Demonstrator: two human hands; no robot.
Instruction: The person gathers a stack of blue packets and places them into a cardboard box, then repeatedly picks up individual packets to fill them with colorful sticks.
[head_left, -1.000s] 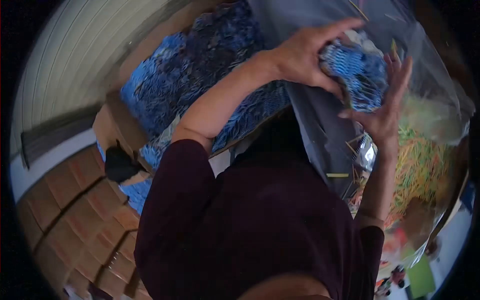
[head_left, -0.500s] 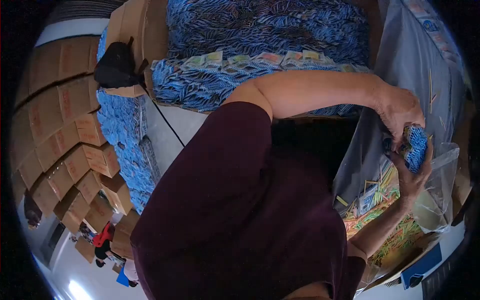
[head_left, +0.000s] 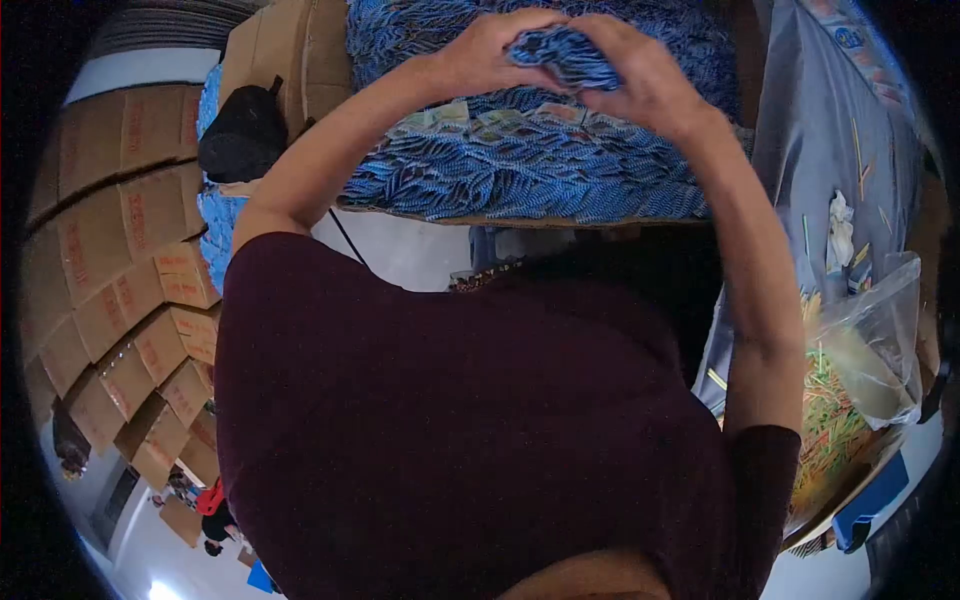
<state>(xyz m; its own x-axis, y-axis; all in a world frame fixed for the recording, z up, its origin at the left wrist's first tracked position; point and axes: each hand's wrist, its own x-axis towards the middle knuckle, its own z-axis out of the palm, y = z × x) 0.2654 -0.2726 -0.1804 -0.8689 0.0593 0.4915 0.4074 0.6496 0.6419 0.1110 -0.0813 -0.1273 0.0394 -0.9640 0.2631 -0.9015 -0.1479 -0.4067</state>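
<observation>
A bundle of small blue packets with zigzag edges (head_left: 562, 57) is clasped between my two hands, above the rows of similar packets. My left hand (head_left: 492, 52) grips its left end, with fingers curled round it. From the other side, my right hand (head_left: 645, 78) holds the right end, thumb below and fingers over the top. Under my hands lies a long row of blue packets (head_left: 520, 165), with several pale printed packets (head_left: 560, 117) along its back edge. Behind it, more blue packets (head_left: 680, 50) fill a wide area.
Stacked cardboard boxes (head_left: 100, 230) line the left. A black pouch (head_left: 242, 133) hangs by an open carton (head_left: 270, 60). Grey cloth (head_left: 790, 130), crumpled white material (head_left: 840, 232), a clear plastic bag (head_left: 880, 340) and loose coloured sticks (head_left: 830, 420) are at right. A person (head_left: 215, 525) is far off at lower left.
Both hands have moved from the right side, above the coloured sticks, up and left over the blue packets, carrying the bundle. My left arm no longer reaches across to the right.
</observation>
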